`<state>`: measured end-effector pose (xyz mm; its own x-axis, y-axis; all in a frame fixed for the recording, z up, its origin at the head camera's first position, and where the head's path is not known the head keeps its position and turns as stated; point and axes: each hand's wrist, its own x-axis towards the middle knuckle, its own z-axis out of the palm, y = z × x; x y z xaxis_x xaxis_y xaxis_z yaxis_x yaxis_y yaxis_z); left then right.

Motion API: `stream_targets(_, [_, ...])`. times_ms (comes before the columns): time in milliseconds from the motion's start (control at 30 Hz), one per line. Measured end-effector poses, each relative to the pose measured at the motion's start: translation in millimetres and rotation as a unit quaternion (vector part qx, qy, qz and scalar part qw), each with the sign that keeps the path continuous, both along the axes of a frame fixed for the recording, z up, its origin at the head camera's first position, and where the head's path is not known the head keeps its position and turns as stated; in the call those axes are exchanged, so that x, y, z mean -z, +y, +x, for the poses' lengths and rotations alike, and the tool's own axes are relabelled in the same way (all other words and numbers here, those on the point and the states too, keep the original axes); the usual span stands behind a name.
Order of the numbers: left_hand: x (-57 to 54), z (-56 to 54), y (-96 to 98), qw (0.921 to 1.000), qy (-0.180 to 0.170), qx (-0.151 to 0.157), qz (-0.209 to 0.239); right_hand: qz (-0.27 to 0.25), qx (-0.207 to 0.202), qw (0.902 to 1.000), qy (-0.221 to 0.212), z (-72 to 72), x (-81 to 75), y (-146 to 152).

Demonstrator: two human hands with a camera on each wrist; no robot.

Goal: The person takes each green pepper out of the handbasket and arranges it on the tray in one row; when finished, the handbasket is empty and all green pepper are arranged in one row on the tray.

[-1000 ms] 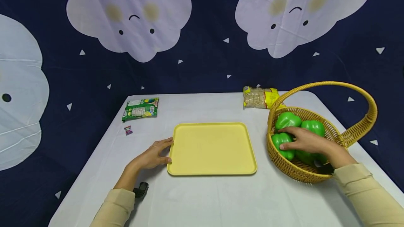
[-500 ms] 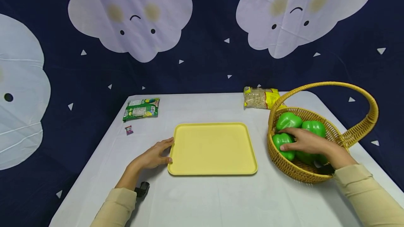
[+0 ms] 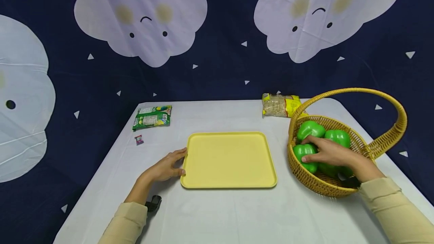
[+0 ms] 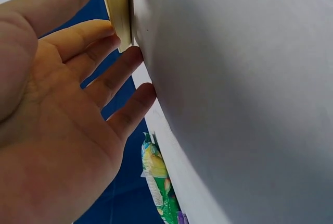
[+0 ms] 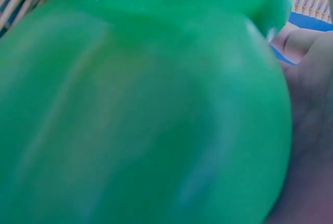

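At the left edge of a yellow rectangular tray (image 3: 230, 161), my left hand (image 3: 166, 168) touches the rim with fingers extended; in the left wrist view its fingertips (image 4: 136, 53) are close to the tray's end (image 4: 122, 13). My right hand (image 3: 330, 152) reaches into a wicker basket (image 3: 313, 184) and grips a green bell pepper (image 3: 304, 154) at the basket's left side, thumb on the near side. Other green bell peppers, such as one behind (image 3: 310, 129), lie around it. A large glossy bell pepper (image 5: 145, 109) fills the right wrist view, hiding most of the fingers.
The basket's tall handle (image 3: 352, 90) arches above the right wrist. A green snack packet (image 3: 152, 118) and a small purple wrapped piece (image 3: 139, 139) lie at the table's left. A yellow-and-clear bag (image 3: 279, 105) lies behind the basket, near the table's back edge.
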<state>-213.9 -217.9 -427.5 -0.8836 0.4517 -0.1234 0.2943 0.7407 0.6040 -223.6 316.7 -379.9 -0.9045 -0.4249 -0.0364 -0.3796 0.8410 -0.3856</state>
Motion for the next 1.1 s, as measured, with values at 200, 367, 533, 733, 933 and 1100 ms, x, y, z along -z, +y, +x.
stream_targets(200, [0.6,0.7,-0.5,1.0,0.005,0.0,0.005,-0.009,0.003,0.9999,-0.006,0.9,-0.1,0.4])
stream_targets(367, [1.4,0.7,-0.2,1.0,0.002,-0.003,0.005,-0.017,0.009,0.9998,-0.007,1.7,0.6,0.5])
stream_targets(533, [0.1,1.3,0.3,1.0,0.0,-0.003,0.007,-0.024,0.012,0.9997,-0.001,1.6,1.8,0.1])
stream_targets(733, [-1.1,1.4,0.7,1.0,0.002,-0.001,0.006,-0.039,-0.003,0.9992,0.002,1.6,3.2,-0.5])
stream_targets(933, [-0.1,0.7,0.0,1.0,0.0,-0.004,0.005,-0.023,-0.011,0.9997,0.005,3.3,0.8,-0.2])
stream_targets(1100, [0.2,1.2,-0.8,1.0,0.001,-0.003,0.006,-0.033,-0.01,0.9994,0.008,1.7,3.2,0.0])
